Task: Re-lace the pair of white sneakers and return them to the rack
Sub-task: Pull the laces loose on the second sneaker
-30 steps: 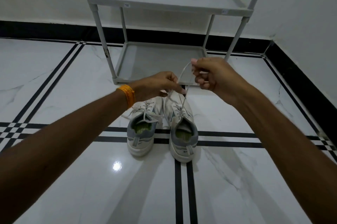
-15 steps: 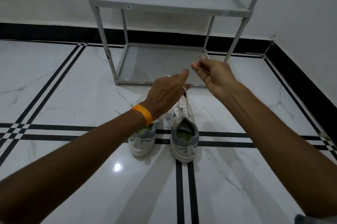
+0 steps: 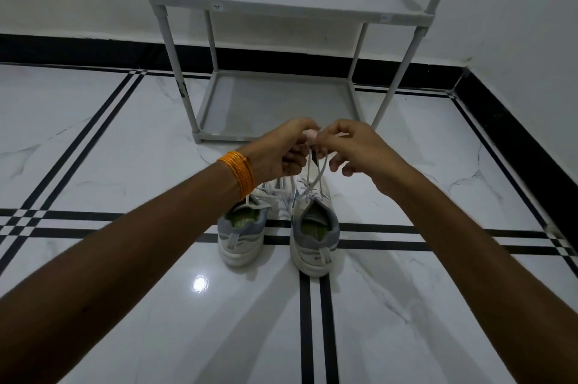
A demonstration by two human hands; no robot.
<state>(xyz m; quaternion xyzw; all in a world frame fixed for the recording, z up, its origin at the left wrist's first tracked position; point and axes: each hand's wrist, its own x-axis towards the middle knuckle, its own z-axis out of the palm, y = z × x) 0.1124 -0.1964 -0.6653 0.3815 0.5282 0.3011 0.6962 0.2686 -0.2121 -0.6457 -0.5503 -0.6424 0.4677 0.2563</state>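
Two white sneakers stand side by side on the floor, heels toward me. The left sneaker (image 3: 240,236) is partly covered by my left wrist. From the right sneaker (image 3: 314,233) two white lace (image 3: 319,172) strands rise to my hands. My left hand (image 3: 281,150), with an orange thread band at the wrist, and my right hand (image 3: 350,147) meet fingertip to fingertip above the right sneaker's toe, both pinching the lace ends. The grey two-shelf rack (image 3: 281,108) stands just beyond the shoes with nothing on either shelf.
The floor is glossy white marble with black inlaid stripes (image 3: 312,321). A black skirting (image 3: 93,49) runs along the white back wall, and a side wall (image 3: 531,71) closes in on the right. Orange dots mark the wall above the rack.
My hands were apart with the lace stretched up toward the rack; they have come together lower down over the right sneaker, both gripping the lace ends.
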